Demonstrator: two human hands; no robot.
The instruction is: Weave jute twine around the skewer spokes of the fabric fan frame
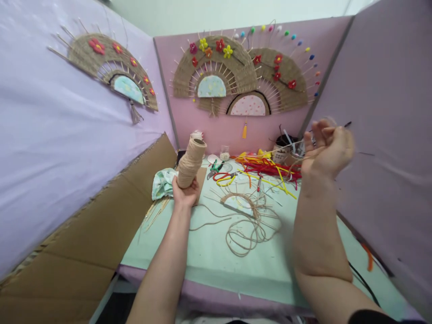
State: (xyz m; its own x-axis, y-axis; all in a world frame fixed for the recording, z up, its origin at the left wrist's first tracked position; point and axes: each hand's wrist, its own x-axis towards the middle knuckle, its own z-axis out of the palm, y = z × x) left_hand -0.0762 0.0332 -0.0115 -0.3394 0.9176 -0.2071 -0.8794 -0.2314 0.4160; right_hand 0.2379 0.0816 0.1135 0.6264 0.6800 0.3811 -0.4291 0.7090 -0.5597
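Observation:
My left hand (186,192) is wrapped around the lower end of a spool of beige twine (189,165), held tilted above the table. Up at the right, my right hand (326,146) has its thumb and fingers pinched on a pale strand of twine (286,146), which stretches leftward from it. Some of my right fingers are loosely curled. Between my arms on the table lies a small half-round fan piece (240,204) with thin sticks around its edge. Loops of brown cord (243,238) trail from it.
Red-handled scissors (224,178), green pruning shears (215,168) and red and yellow pipe cleaners (266,167) lie toward the back. Patterned cloth (164,183) and thin sticks (158,211) are at left, beside a cardboard panel (101,229). Finished fans (216,67) hang on the partitions.

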